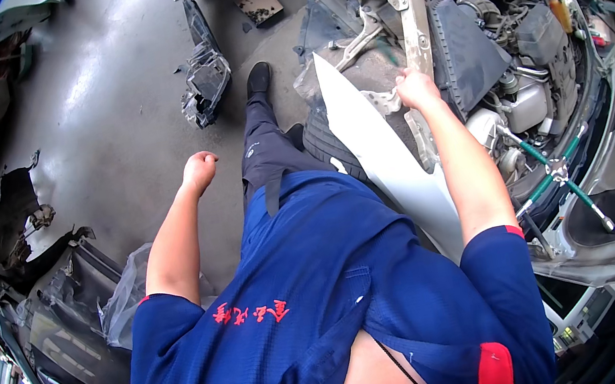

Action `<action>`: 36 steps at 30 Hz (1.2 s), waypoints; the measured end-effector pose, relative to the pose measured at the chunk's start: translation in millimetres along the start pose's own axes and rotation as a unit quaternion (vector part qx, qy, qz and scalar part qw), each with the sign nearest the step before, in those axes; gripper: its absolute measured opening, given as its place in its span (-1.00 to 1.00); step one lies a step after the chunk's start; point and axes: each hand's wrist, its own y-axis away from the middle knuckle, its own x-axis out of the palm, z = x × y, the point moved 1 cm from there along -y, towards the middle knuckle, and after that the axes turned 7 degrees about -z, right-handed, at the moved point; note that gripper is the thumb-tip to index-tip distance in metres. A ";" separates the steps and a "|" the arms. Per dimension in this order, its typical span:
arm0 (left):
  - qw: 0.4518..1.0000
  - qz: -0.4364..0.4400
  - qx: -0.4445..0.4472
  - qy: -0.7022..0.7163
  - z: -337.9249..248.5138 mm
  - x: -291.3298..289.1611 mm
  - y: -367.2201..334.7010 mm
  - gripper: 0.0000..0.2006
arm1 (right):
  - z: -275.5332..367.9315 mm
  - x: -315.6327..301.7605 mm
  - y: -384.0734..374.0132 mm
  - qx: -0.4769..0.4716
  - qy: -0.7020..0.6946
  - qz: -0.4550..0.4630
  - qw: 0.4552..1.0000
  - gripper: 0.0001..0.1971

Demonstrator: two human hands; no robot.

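Note:
My left hand [200,172] hangs over the grey floor, its fingers curled in, and nothing shows in it. My right hand [417,88] is closed beside the white front body frame [414,21] of a car. Its fingertips are partly hidden; I cannot tell whether they grip the frame or a small thing. Just left of my right forearm is a white fender panel [367,127], standing over a black tire [328,140]. Right of that hand lies the engine bay, with a black radiator [465,56].
A green-handled cross wrench [557,169] lies at the engine bay's near side. Broken black car parts [205,75] and a small cardboard box [259,5] are on the floor ahead. Torn bumper pieces [18,212] and clear plastic wrap [126,299] are at left.

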 end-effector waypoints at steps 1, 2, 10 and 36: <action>1.000 0.000 0.003 -0.003 -3.9 -1.9 -5.3 -0.68 | -14.3 5.2 -14.1 -0.098 0.081 -0.084 0.988 -0.63; 1.000 0.008 0.004 -0.013 -2.4 -1.1 -4.1 -0.67 | -16.9 7.1 -6.2 -0.194 0.162 -0.162 0.954 -0.64; 0.999 0.021 0.000 -0.030 -1.0 -3.8 -4.9 -0.67 | -19.0 10.8 -22.1 -0.159 0.165 -0.100 0.968 -0.62; 0.998 -0.051 0.042 0.001 19.7 -44.5 74.5 -0.68 | -12.8 15.2 -16.8 -0.338 0.354 -0.006 0.872 -0.74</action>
